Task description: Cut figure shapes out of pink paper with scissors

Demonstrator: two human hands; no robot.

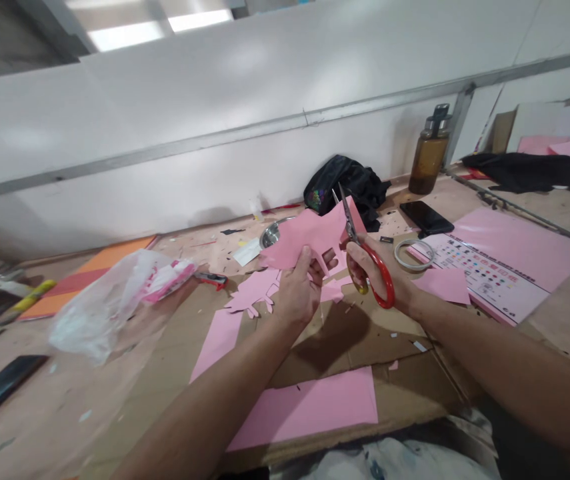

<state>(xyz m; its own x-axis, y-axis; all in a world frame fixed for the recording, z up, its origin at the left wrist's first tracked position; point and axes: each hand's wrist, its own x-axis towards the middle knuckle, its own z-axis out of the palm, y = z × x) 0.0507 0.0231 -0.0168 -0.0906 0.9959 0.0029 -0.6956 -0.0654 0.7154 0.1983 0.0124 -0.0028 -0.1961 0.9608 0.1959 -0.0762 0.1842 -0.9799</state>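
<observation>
My left arm (219, 393) is slanting up from the bottom left; my left hand (301, 290) is pinching near the centre, thumb (305, 255) pointing up. My right arm (505, 363) is angling from the lower right, my right hand (371, 267) gripping just right of centre.

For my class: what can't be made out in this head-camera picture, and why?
Head view: left hand, partly hidden behind the pink sheet.
Head view: metal bowl, partly blocked by the same sheet.
Head view: dark flat device, cut off by the left edge.
Head view: paper pack, its finest print too small to read.
</observation>
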